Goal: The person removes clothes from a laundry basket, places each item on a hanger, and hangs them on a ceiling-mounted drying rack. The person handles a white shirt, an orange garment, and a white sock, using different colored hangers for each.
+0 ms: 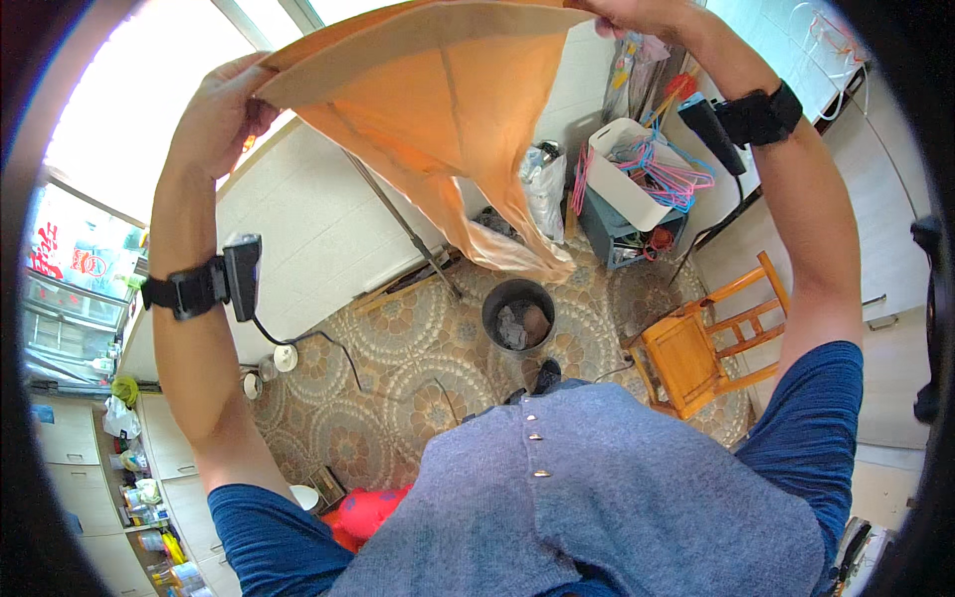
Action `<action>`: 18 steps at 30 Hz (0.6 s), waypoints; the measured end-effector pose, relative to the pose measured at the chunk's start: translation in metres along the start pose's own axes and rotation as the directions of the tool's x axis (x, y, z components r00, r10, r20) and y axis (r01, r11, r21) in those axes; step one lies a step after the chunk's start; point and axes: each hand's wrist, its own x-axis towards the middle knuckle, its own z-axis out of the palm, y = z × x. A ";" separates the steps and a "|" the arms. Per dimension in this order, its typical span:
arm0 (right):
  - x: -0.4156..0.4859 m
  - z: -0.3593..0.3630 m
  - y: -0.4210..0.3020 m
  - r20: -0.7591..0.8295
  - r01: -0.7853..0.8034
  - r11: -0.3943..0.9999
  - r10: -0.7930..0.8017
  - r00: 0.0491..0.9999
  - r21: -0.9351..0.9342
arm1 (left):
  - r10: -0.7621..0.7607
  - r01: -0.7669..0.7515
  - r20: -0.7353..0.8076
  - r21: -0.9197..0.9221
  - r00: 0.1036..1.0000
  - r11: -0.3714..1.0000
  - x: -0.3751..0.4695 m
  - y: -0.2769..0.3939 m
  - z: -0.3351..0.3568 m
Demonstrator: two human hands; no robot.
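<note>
An orange cloth garment (440, 89) hangs spread between my two raised hands, its wide band at the top and its narrower lower parts dangling above the floor. My left hand (227, 116) grips the left end of the band. The right end is pinched by my right hand (634, 15), which is partly cut off by the top edge of the picture. Each wrist wears a black strap with a small device on it. Below the garment stands a dark round bin (518, 317) with crumpled waste inside.
A white plastic basket (627, 175) of pink and blue hangers rests on a grey storage box (619, 231) at right. Below it is a wooden chair (683, 358). A metal pole (403, 224) leans behind the garment. Shelves with bottles stand at lower left; a red item (369, 511) lies beside me.
</note>
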 end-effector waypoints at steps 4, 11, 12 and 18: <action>-0.009 0.004 -0.034 -0.191 0.113 0.921 -0.043 0.981 0.374 | 0.021 -0.022 0.012 0.084 1.000 0.996 -0.014 0.029 0.003; -0.003 0.028 -0.054 -0.150 0.463 0.655 -0.658 0.738 -0.597 | -0.120 0.127 -0.119 0.058 0.986 0.990 -0.027 0.034 -0.006; -0.002 0.027 -0.056 -0.181 0.177 0.888 -0.275 0.944 -0.425 | -0.124 0.133 -0.122 0.066 0.985 0.989 -0.030 0.035 -0.013; 0.035 0.043 -0.074 -0.036 0.078 0.904 -0.069 0.997 0.421 | -0.121 0.119 -0.043 -0.055 0.992 0.991 -0.038 0.036 -0.016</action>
